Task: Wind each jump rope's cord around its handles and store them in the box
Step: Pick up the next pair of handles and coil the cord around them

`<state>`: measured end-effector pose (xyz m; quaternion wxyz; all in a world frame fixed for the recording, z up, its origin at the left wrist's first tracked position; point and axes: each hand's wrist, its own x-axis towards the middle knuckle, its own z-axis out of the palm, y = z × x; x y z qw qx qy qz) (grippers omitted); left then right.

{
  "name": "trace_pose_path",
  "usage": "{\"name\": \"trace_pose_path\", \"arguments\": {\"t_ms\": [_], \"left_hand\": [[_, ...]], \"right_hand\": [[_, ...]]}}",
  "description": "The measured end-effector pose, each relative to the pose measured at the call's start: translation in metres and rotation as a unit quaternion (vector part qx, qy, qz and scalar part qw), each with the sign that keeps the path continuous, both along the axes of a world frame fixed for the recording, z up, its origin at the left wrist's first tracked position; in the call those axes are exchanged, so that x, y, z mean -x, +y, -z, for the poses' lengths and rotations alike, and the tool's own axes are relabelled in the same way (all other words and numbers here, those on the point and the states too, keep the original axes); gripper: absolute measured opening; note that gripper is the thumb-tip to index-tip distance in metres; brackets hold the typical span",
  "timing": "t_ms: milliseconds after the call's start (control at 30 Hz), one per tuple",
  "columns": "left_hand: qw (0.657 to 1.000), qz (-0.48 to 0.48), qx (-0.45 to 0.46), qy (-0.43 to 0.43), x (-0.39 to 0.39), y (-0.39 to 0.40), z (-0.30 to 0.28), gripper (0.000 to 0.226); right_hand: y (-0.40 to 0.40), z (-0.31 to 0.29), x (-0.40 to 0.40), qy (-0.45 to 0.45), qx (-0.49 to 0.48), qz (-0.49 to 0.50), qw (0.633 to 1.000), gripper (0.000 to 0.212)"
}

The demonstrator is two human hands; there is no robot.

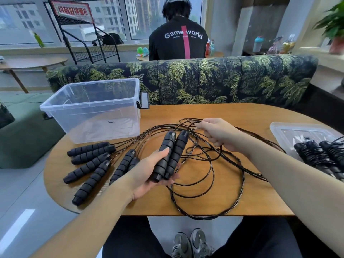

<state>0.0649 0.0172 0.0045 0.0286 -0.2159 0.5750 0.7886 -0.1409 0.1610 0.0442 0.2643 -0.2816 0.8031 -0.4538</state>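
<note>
The left hand point(149, 175) grips a pair of black foam handles point(170, 155) side by side, thumb across the nearer one, their cord ends pointing toward 1 o'clock. The right hand point(216, 134) is closed around black cord point(188, 121) at 1 o'clock from the handles; the cord runs down into loose loops point(210, 183) lying on the wooden bench point(260, 202), partly over its near edge.

At 9 o'clock from the left hand, six more handles point(89, 161) lie fanned on the bench, two of them partly hidden behind the left wrist, with their cords trailing toward 2 o'clock. At 11 o'clock stands a clear plastic box point(93, 108) with a black latch, overhanging the bench's far left edge. At 3 o'clock a clear lid point(290, 131) carries already wound ropes point(320, 155); the right forearm crosses in front of them.

Beyond the bench is a leaf-patterned sofa back point(204, 79). Behind it a person sits facing away, the shirt point(183, 36) reading "Game world"; the smaller line beneath is illegible. At 10 o'clock a red sign point(72, 11) on a black wire rack bears blurred characters.
</note>
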Motion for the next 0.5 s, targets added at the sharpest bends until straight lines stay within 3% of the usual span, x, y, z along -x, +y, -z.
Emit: {"name": "trace_pose_path", "arguments": {"t_ms": [133,333,500], "left_hand": [[1.0,0.001,-0.03,0.004,0.003,0.004,0.006,0.043],[0.986,-0.07,-0.145,0.033,0.008,0.011,0.015,0.038],[0.994,-0.066,-0.076,0.037,0.01,0.011,0.023,0.037]], "right_hand": [[0.001,-0.003,-0.006,-0.034,0.021,0.002,0.999,0.03],[0.002,-0.001,-0.009,-0.071,0.046,-0.013,0.996,0.034],[0.0,-0.004,-0.01,-0.083,0.086,0.013,0.993,0.034]]}}
